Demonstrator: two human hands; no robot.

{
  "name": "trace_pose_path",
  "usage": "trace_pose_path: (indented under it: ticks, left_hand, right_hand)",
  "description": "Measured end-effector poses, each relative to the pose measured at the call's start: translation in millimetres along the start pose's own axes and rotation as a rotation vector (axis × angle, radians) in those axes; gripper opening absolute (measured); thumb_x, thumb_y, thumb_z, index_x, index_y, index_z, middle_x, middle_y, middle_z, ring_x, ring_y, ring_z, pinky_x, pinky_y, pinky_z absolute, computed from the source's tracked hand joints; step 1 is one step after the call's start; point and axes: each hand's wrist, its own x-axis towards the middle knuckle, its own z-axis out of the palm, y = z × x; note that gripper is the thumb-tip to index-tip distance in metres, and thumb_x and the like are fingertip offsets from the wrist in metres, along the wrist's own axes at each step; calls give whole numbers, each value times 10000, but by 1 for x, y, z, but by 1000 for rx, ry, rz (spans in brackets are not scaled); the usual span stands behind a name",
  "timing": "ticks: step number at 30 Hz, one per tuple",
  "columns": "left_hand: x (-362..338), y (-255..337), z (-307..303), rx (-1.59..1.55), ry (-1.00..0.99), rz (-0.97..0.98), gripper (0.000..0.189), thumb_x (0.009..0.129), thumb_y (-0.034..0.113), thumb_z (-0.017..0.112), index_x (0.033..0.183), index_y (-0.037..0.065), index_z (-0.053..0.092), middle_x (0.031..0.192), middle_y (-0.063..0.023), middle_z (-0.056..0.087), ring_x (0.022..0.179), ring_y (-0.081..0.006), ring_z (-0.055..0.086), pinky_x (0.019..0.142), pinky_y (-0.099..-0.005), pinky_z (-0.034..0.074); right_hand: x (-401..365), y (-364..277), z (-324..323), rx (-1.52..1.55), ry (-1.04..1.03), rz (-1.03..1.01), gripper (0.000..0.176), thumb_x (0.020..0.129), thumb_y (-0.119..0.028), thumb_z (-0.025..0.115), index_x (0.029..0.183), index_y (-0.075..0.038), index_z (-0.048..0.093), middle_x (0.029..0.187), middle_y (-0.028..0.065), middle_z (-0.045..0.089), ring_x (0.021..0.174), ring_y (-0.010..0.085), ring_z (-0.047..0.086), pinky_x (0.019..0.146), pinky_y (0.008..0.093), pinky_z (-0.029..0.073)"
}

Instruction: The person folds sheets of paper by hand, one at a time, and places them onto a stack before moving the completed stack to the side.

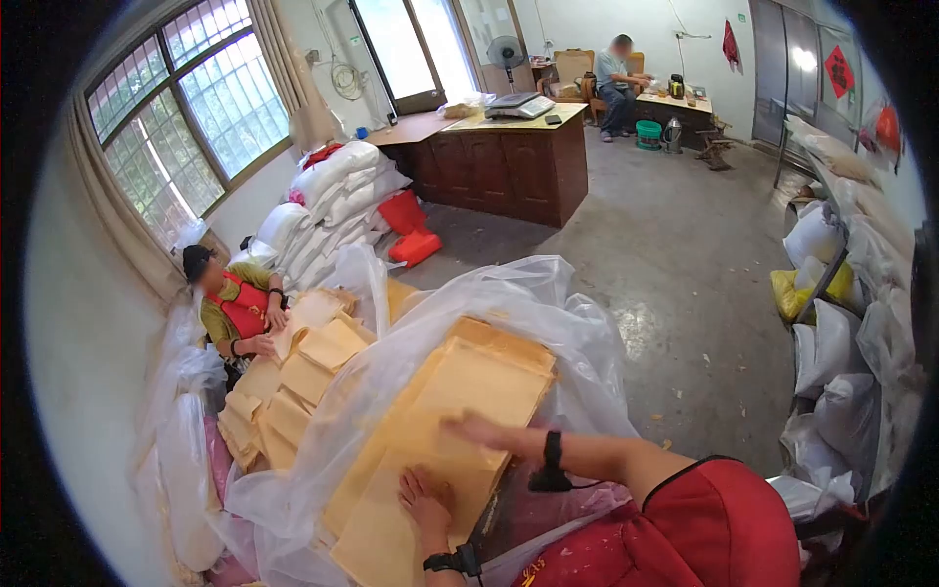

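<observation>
A stack of thin, flat tan sheets (489, 377) lies on clear plastic film (528, 284). My left hand (425, 497) rests flat on the lower part of the top sheets, fingers spread. Over the middle of the stack is my right hand (474, 430), blurred by motion, with its fingers stretched out and nothing seen in them. Both wrists wear black straps. What the sheets are made of does not show clearly.
Across from me at left, a person in a red apron (245, 308) handles folded tan sheets (303, 367). White sacks (337, 210) are piled by a wooden counter (509, 166) with a scale. Another person (618, 83) sits at the back. Bags (831, 347) line the right wall.
</observation>
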Motion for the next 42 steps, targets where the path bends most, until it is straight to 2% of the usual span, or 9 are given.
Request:
trace_pose_path:
  ticks: [2, 11, 14, 17, 27, 30, 31, 32, 42]
  left_hand:
    - [2, 10, -13, 14, -56, -37, 648, 864, 365, 573, 1425, 129, 353, 1479, -228, 270, 1370, -400, 230, 1088, -586, 187]
    - [15, -4, 9, -148, 5, -46, 665, 839, 367, 651, 1386, 86, 398, 1412, -201, 385, 1270, -368, 407, 1009, -510, 365]
    - [14, 36, -48, -1312, -63, -525, 599, 928, 450, 535, 1382, 79, 410, 1418, -171, 398, 1289, -327, 404, 1035, -482, 375]
    - [8, 50, -79, -2007, 2, -750, 580, 934, 426, 550, 1360, 59, 409, 1332, -128, 499, 1195, -254, 507, 924, -386, 476]
    - [4, 23, -51, -1844, 78, -869, 414, 952, 192, 539, 1289, -32, 447, 1217, -138, 570, 1082, -253, 588, 890, -379, 502]
    - [38, 64, -119, -1915, 111, -657, 381, 960, 190, 533, 1257, -40, 472, 1187, -128, 581, 1048, -242, 597, 881, -367, 504]
    - [49, 73, -131, -1855, 140, -581, 370, 964, 193, 530, 1246, -41, 478, 1174, -122, 586, 1037, -227, 598, 877, -361, 503]
    - [58, 79, -143, -1790, 165, -502, 360, 967, 196, 527, 1235, -41, 484, 1161, -115, 591, 1026, -211, 599, 874, -355, 503]
    - [64, 105, -253, -1746, 444, -281, 309, 965, 173, 526, 1230, 14, 512, 1107, -73, 609, 993, -171, 603, 822, -326, 516]
  right_hand:
    - [13, 12, -47, 216, 53, -412, 500, 969, -355, 489, 1270, 42, 529, 1234, 118, 601, 1128, 213, 545, 978, 328, 406]
    - [-22, -3, -49, 628, 39, -303, 424, 988, -345, 471, 1189, 10, 586, 1088, 38, 647, 976, 140, 599, 849, 300, 474]
    - [-14, 12, -19, 141, 67, -246, 353, 928, -315, 578, 1131, -30, 625, 1026, 131, 679, 900, 193, 647, 772, 333, 504]
    - [-17, 35, 35, -350, 77, -835, 443, 799, -239, 665, 1205, -83, 586, 1112, 160, 643, 977, 313, 631, 829, 422, 490]
    - [-82, 100, 85, -633, -242, -1436, 386, 778, -124, 614, 1147, -33, 545, 1131, 205, 582, 1006, 359, 586, 884, 456, 462]
    - [24, 152, 89, -1174, -149, -958, 413, 851, -253, 548, 1233, -95, 556, 1209, 138, 581, 1153, 306, 535, 1011, 433, 406]
    - [29, 129, 70, -1134, 330, -1120, 443, 867, -293, 530, 1279, -133, 537, 1289, 124, 546, 1226, 299, 481, 1048, 436, 363]
    - [-3, 68, 46, -674, 261, -845, 485, 858, -329, 528, 1308, -149, 520, 1369, 129, 485, 1276, 311, 432, 1078, 454, 320]
    - [67, 96, 1, -689, 346, -700, 565, 898, -432, 515, 1346, -93, 458, 1348, 165, 479, 1241, 332, 457, 1039, 446, 372]
